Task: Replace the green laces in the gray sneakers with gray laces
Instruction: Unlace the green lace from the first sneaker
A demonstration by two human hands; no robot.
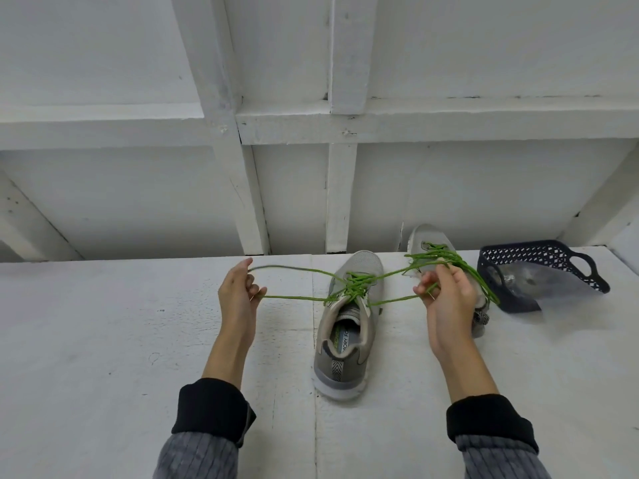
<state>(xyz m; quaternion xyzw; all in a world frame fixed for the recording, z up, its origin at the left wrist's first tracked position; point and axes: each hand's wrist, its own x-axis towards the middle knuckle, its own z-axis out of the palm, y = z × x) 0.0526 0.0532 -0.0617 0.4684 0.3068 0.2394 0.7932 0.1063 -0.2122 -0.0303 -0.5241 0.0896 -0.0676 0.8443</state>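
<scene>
Just white table (103, 340), white-panel wall (138, 184).

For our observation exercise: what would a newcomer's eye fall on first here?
First, the green lace stretched sideways across the white table, its loops pinched by the left hand and right hand. It runs through the near gray sneaker between the hands. A dark basket sits far right.

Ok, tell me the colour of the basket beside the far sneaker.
Dark navy blue, with a lattice of holes; the basket shows best in the head view.
</scene>
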